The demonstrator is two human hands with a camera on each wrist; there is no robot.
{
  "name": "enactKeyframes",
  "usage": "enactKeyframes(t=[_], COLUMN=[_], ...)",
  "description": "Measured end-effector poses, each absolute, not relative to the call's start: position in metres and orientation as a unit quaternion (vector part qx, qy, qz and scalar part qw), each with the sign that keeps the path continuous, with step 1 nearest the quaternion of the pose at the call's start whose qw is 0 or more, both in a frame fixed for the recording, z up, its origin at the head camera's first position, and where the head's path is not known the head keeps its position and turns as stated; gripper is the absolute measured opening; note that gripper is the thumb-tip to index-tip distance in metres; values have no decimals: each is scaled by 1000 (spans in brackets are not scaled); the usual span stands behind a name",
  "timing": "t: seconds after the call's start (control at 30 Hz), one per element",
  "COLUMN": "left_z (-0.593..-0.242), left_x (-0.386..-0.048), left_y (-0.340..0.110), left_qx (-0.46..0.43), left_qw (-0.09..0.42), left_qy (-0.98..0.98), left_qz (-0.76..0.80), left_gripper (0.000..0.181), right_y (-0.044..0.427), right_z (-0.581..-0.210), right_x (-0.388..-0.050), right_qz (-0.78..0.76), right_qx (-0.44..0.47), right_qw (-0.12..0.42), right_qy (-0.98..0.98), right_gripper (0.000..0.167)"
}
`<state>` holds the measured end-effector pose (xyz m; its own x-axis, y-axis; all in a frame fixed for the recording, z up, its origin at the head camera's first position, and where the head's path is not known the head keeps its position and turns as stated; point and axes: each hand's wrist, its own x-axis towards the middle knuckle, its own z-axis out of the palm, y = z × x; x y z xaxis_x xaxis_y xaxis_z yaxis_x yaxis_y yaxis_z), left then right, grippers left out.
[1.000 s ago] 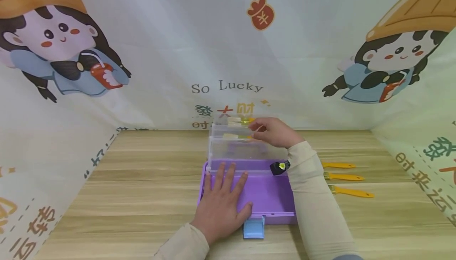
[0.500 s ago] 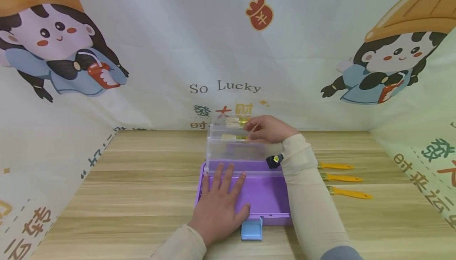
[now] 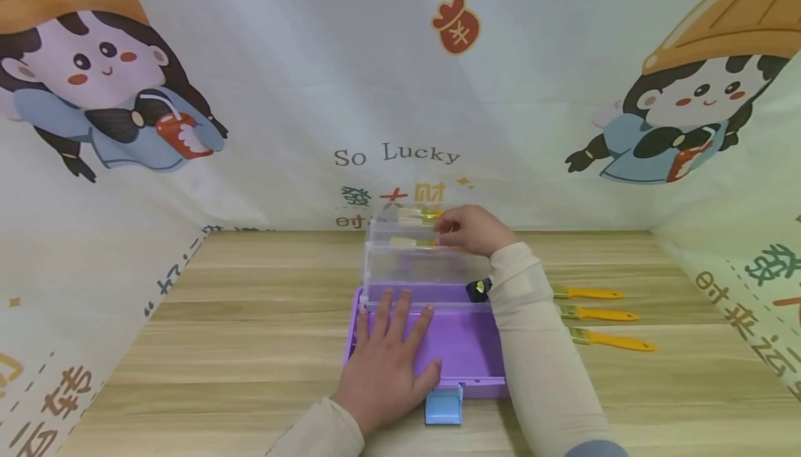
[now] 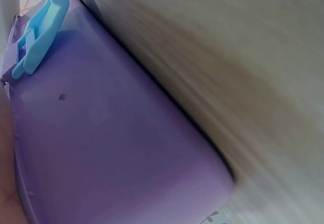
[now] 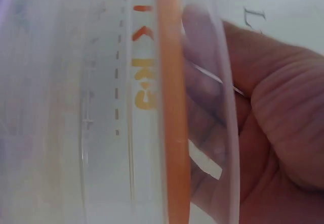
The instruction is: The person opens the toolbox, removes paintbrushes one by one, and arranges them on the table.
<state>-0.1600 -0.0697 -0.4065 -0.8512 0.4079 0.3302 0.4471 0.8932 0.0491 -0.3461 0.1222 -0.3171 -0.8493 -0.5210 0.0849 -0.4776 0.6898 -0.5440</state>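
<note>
My left hand (image 3: 388,366) lies spread, fingers straight, over the left side of an open purple box (image 3: 466,346). The box's purple wall (image 4: 116,128) fills much of the left wrist view. Clear fold-out trays (image 3: 428,266) stand stepped at its back. Paintbrush bristles show in the upper tray (image 3: 408,216) and in the one below (image 3: 402,242). My right hand (image 3: 472,229), fingers curled, pinches a paintbrush at the lower of these trays. In the right wrist view its orange handle (image 5: 174,113) touches my fingertips (image 5: 197,27), seen through clear plastic.
Several orange-handled items are around: three paintbrushes (image 3: 603,314) lie right of the box, partly behind my right sleeve (image 3: 544,346). A light-blue latch (image 3: 443,407) hangs at the box front. A printed cloth (image 3: 300,81) walls the wooden table (image 3: 250,332).
My right hand shifts slightly left, then barely back, staying at the trays. The left hand keeps its place on the box. The view itself drifts a little.
</note>
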Motion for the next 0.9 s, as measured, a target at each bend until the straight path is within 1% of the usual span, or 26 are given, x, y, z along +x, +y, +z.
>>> enactKeyframes(t=[0.1, 0.2, 0.3, 0.47, 0.57, 0.9], left_z=[-406, -406, -406, -406, -406, -405], left_x=[-160, -160, -160, -160, -160, -159], left_y=[-69, -69, -69, -69, -69, -69], left_qx=[-224, -225, -223, -219, -221, -219], left_qw=[158, 158, 154, 147, 148, 150], left_qy=[-960, -960, -960, -962, -962, -963], left_qz=[-62, -62, -63, -62, -65, -55], left_gripper=[69, 69, 69, 70, 69, 69], right_y=[119, 117, 117, 118, 116, 111], right_z=[-320, -322, -324, -324, -323, -325], right_x=[-346, -345, -344, -344, -345, -346], right_qz=[-274, -278, -286, -284, -272, -261], right_qx=[-267, -259, -253, -258, -264, -277], right_qw=[14, 4, 4, 8, 0, -8], right_qy=[924, 925, 924, 924, 925, 925], right_gripper=[17, 13, 13, 21, 23, 11])
